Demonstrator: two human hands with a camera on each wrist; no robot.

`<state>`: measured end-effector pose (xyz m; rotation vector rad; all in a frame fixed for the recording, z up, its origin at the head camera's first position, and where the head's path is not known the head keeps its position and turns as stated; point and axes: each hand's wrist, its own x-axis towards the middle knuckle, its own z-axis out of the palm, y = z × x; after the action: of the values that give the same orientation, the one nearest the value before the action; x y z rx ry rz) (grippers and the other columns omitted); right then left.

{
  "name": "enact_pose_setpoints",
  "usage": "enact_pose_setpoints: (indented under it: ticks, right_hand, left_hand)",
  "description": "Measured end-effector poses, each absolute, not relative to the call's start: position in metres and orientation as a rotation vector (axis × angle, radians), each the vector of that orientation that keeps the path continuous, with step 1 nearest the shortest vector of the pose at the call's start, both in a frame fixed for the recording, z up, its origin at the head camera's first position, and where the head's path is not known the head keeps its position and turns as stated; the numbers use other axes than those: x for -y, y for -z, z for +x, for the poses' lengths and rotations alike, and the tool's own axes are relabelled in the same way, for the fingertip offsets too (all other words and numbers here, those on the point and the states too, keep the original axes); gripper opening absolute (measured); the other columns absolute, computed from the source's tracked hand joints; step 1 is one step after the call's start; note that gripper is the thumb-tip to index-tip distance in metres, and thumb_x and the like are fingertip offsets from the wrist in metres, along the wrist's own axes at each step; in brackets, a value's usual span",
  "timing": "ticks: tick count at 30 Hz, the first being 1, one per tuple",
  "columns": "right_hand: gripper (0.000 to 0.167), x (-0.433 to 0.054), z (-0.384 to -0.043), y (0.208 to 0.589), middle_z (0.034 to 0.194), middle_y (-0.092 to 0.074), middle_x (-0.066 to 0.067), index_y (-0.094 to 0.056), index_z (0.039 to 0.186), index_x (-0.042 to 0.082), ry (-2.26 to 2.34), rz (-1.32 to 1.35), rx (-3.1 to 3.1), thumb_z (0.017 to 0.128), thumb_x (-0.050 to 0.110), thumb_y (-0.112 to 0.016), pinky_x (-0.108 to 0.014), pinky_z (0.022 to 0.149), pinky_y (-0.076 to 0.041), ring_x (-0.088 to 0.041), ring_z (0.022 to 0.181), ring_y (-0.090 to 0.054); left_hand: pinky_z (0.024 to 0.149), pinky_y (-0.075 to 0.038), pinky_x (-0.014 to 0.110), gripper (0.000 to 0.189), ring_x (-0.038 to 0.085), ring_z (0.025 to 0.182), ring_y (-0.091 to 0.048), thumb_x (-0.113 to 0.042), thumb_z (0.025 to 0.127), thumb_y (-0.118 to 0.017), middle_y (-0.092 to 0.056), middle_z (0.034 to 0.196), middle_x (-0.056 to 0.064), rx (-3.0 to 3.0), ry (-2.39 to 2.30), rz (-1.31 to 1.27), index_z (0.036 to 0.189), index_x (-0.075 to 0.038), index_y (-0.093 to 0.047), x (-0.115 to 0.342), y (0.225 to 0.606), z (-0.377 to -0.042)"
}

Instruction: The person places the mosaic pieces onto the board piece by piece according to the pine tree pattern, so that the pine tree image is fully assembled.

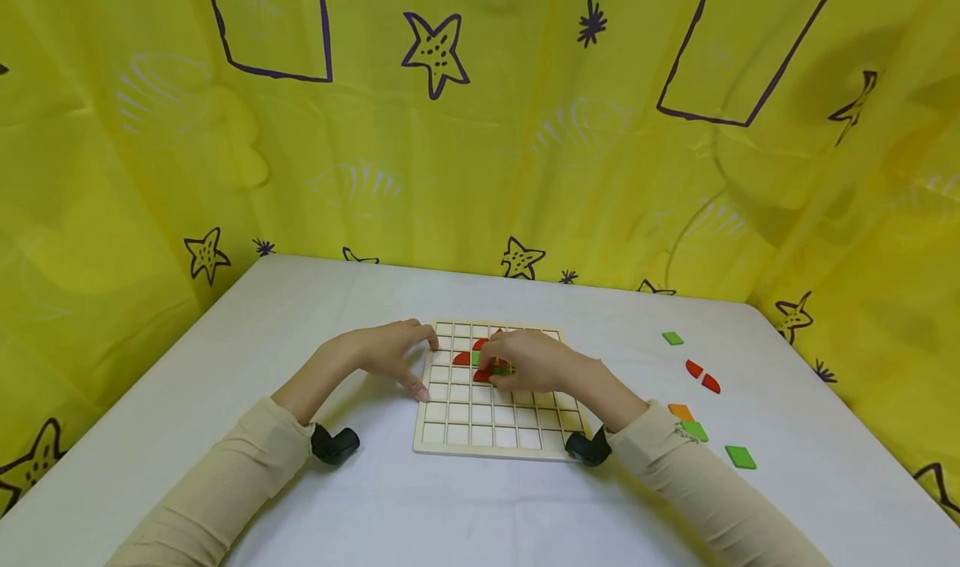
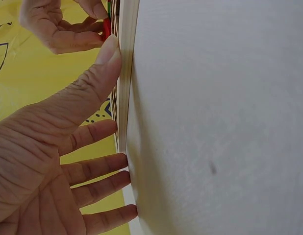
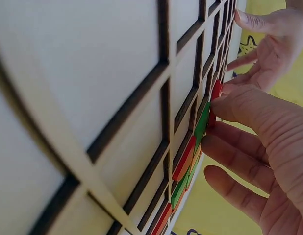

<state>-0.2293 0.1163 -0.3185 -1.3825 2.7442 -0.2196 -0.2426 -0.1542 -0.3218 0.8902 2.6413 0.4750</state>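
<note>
A wooden grid board [image 1: 491,450] lies on the white table, with red rounded-corner pieces [image 1: 461,358] and green square tiles [image 1: 476,358] set in its upper middle cells. My left hand [image 1: 390,354] is at the board's left side, fingers spread and fairly straight, thumb and fingertips touching the frame. Over the coloured pieces, my right hand [image 1: 536,360] pinches a red piece [image 3: 216,93] between thumb and fingers, low against the grid beside a green tile [image 3: 202,121]. The palm covers part of the arrangement in the head view.
Loose pieces lie right of the board: a far green tile [image 1: 672,338], two red rounded pieces [image 1: 711,383], an orange tile [image 1: 681,412], and a nearer green tile [image 1: 741,457]. Another green tile [image 1: 694,430] sits by the right sleeve. A yellow curtain [image 1: 480,150] surrounds the table's back and sides.
</note>
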Motion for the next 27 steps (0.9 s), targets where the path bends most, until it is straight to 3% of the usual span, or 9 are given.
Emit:
enact_pose_setpoints:
  ticks: [8, 27]
  right_hand:
    - [0.014, -0.12, -0.226, 0.319, 0.103, -0.071, 0.004, -0.076, 0.106, 0.013, 0.233, -1.403, -2.75, 0.093, 0.012, -0.073, -0.032, 0.084, -0.054, -0.013, 0.088, -0.062]
    - [0.013, -0.16, -0.188, 0.305, 0.103, -0.07, 0.0, -0.074, 0.106, 0.011, 0.403, -1.43, -2.832, 0.093, 0.011, -0.073, -0.028, 0.075, -0.054, -0.012, 0.084, -0.064]
  left_hand:
    - [0.113, -0.04, 0.052, 0.073, 0.032, 0.132, -0.05, -0.044, 0.078, -0.089, -0.053, 0.139, 0.016, -2.644, -0.462, 0.896, 0.133, -0.011, -0.054, 0.152, 0.322, -0.243]
    - [0.111, -0.041, 0.051, 0.069, 0.029, 0.127, -0.052, -0.042, 0.077, -0.09, -0.054, 0.135, 0.014, -2.643, -0.477, 0.888, 0.129, -0.013, -0.055, 0.153, 0.323, -0.242]
